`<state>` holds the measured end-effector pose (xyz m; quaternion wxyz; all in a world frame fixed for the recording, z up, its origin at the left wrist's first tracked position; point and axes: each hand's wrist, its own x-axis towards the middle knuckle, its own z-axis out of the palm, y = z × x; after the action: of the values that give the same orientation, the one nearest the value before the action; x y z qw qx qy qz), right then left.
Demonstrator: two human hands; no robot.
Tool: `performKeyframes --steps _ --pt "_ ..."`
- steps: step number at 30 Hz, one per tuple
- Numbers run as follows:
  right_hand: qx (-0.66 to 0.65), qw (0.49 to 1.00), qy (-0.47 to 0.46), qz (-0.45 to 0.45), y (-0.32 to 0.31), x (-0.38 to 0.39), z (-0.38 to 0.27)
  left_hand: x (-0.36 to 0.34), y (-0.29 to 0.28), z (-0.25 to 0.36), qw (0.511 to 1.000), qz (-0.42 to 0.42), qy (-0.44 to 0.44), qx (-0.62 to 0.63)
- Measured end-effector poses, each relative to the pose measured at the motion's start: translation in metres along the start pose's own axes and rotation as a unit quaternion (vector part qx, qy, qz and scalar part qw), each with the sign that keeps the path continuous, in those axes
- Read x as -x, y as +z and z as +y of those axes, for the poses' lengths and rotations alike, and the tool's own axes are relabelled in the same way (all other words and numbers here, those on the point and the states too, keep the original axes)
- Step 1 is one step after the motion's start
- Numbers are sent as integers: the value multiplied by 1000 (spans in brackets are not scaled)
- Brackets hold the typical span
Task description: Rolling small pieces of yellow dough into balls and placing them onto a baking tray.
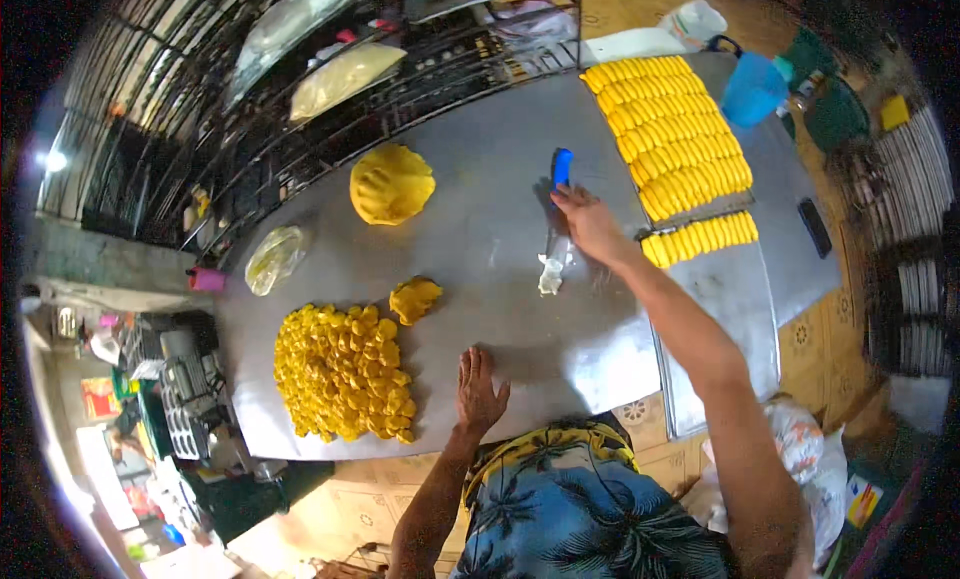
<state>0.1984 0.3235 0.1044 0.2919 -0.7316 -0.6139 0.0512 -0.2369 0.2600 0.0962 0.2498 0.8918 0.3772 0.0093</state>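
Observation:
My left hand (pixel 480 394) lies flat on the metal table (pixel 500 324), fingers stretched out and holding nothing. It is just right of a large pile of small flattened yellow dough pieces (pixel 345 374). My right hand (pixel 592 229) reaches across the table, its fingers closed at the lower end of a blue-handled tool (pixel 562 167); I cannot tell the tool's kind. A crumpled white scrap (pixel 550 277) is on the metal below that hand. A big round lump of yellow dough (pixel 392 185) sits farther back, with a smaller dough chunk (pixel 415 299) near the pile.
At the right, a tray of finger-shaped yellow pieces (pixel 670 139) lies beyond another tray (pixel 715 329) with one row at its far end. A blue jug (pixel 755 89), a dark phone (pixel 815 229) and a clear plastic bag (pixel 275 261) are around the edges. Metal racks border the back.

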Motion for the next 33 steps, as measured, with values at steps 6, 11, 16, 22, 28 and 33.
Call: performKeyframes --steps 6,11,16,22,28,33 --pt "176 963 -142 -144 2 -63 52 -6 0 6 999 -3 -50 12" --pt "209 912 -280 -216 -12 -89 61 -6 10 10 997 24 -74 29" --pt "131 911 -295 -257 -71 -44 59 -9 17 8 978 187 52 72" --pt "-50 956 30 -288 -131 115 8 -9 3 9 998 10 -55 25" --pt "-234 900 337 -148 -104 256 -75 -11 5 -7 994 56 51 75" --pt "-172 931 321 15 -59 303 -100 -6 -4 -41 994 -10 105 41"
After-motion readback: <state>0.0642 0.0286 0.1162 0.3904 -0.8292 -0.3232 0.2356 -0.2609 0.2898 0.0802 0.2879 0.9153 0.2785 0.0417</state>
